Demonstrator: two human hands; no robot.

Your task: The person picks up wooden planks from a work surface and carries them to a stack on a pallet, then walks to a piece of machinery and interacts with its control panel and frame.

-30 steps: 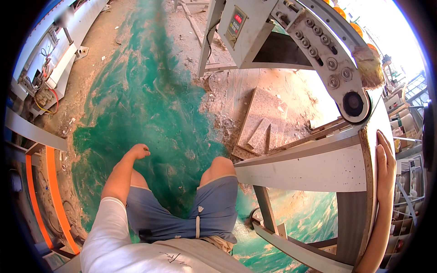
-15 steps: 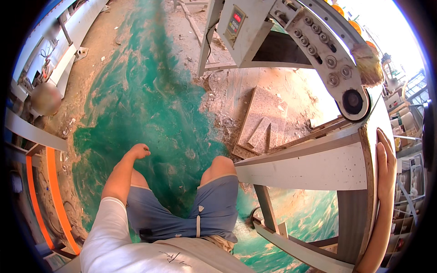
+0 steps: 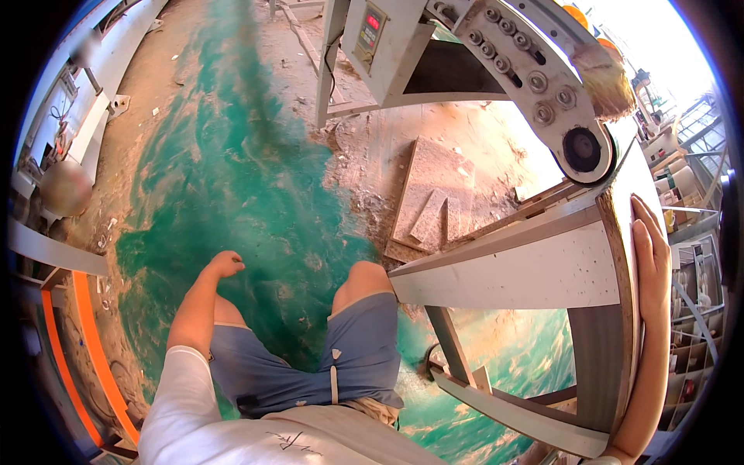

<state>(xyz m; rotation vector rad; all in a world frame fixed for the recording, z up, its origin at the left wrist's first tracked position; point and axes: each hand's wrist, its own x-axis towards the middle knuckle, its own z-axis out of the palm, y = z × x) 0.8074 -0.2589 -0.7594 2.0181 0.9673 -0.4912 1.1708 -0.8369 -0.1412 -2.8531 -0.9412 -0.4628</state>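
Note:
My left hand [image 3: 227, 264] hangs over my left knee, its fingers curled in and nothing visible in them. Flat along the right side of a light-topped workbench [image 3: 511, 275] lies my right hand [image 3: 652, 252], fingers stretched out and the palm against the surface. Beyond that hand, at the bench's far end, stands a machine's metal end plate [image 3: 535, 81] with several bolts and a dark roller [image 3: 583, 149]. A yellowish fuzzy pad [image 3: 606, 81] sits beside the plate.
A control box [image 3: 372, 31] with a lit red display stands ahead. Stone-like slabs [image 3: 434, 205] lie on the dusty floor beside the green-painted patch [image 3: 256, 186]. An orange-edged frame [image 3: 97, 341] is at the left. Shelves with rolls [image 3: 686, 182] line the right.
The view has shifted slightly, so the machine and bench appear a little further left and higher. My left hand hangs slightly lower in view; my right hand stays flat on the bench.

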